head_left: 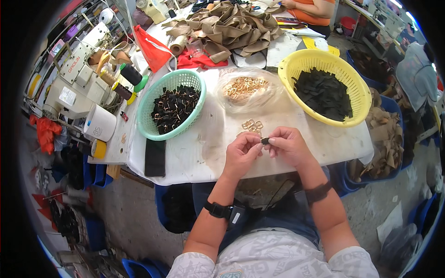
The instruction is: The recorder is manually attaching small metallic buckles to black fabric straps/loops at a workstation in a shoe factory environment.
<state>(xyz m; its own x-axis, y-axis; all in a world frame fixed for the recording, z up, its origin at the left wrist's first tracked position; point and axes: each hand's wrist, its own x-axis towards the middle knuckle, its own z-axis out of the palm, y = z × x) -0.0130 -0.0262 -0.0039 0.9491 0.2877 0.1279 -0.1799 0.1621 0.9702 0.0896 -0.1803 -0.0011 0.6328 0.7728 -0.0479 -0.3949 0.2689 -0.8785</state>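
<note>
My left hand point(244, 150) and my right hand point(288, 147) meet above the table's near edge, fingertips pinched together. Between them is a short black fabric strip point(265, 141); whether a metal ring sits in it is hidden by the fingers. Just beyond my fingers, several loose gold metal rings point(251, 125) lie on the table. Farther back, a clear plastic bag point(274, 95) lies open around a heap of gold rings point(245, 87). A yellow basket point(360, 92) at the right holds black strips point(323, 94). The mint-green basket point(144, 104) at the left contains black strips with gold rings on them.
A dark phone point(155, 158) lies by the table's left edge. A sewing machine point(76, 69) and thread spools point(130, 75) stand left. Brown cut pieces point(227, 28) are heaped at the back, where another person point(311, 10) works. A blue bin point(394, 111) stands right.
</note>
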